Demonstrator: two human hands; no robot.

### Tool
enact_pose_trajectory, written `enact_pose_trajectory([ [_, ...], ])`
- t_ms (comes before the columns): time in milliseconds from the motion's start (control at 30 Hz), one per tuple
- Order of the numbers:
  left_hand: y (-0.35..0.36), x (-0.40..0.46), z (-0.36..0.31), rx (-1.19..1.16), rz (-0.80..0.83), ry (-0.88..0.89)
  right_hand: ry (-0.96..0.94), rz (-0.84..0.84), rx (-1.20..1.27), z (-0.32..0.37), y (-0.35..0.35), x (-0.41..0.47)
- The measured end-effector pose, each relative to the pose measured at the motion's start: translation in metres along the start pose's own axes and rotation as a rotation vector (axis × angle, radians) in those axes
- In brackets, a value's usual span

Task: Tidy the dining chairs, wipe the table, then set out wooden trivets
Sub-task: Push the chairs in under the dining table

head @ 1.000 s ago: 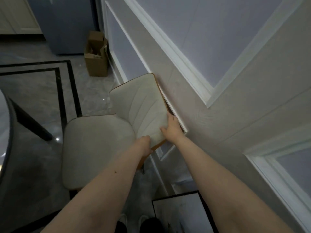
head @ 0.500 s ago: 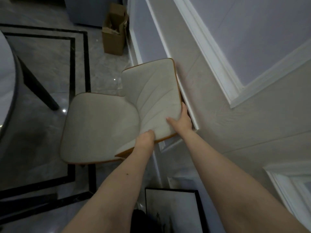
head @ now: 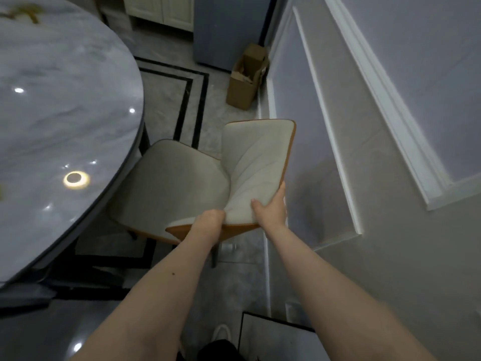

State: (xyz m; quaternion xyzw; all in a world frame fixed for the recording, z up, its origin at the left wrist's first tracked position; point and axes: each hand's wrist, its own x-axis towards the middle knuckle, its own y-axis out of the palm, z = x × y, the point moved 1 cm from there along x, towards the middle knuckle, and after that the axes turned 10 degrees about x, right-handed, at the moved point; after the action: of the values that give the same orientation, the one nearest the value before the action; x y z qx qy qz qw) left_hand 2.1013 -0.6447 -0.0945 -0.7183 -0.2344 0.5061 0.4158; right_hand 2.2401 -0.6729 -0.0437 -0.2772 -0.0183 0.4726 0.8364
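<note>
Chair (head: 182, 183) btwn table (head: 65, 105) (left) & wall (head: 390, 230) (right); box (head: 244, 82) behind, by wall.

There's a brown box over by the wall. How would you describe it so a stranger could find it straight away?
Start at the round marble table and look past the cream dining chair that both hands hold, toward the far wall. There, on the floor where the white-trimmed wall meets a tall dark panel, stands the cardboard box. It is the only plain brown thing there, with its flaps open.
</note>
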Motion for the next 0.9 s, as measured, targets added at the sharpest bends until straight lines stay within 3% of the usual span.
enact_pose_trajectory([
  [467, 0.008, -0.052, 0.118, -0.051, -0.093, -0.259, -0.012, 0.281, 0.015, 0.041, 0.111, -0.049],
  [633, 0.004, -0.062, 0.124, -0.081, -0.117, -0.303, 0.020, 0.398, 0.005, 0.051, 0.115, -0.045],
  [800, -0.024, -0.052, 0.117, -0.125, 0.012, -0.332, 0.047, 0.511, 0.041, 0.053, 0.101, -0.041],
  [900, -0.051, -0.039, 0.107, -0.198, -0.052, -0.266, -0.003, 0.447, 0.051, 0.053, 0.083, -0.031],
])
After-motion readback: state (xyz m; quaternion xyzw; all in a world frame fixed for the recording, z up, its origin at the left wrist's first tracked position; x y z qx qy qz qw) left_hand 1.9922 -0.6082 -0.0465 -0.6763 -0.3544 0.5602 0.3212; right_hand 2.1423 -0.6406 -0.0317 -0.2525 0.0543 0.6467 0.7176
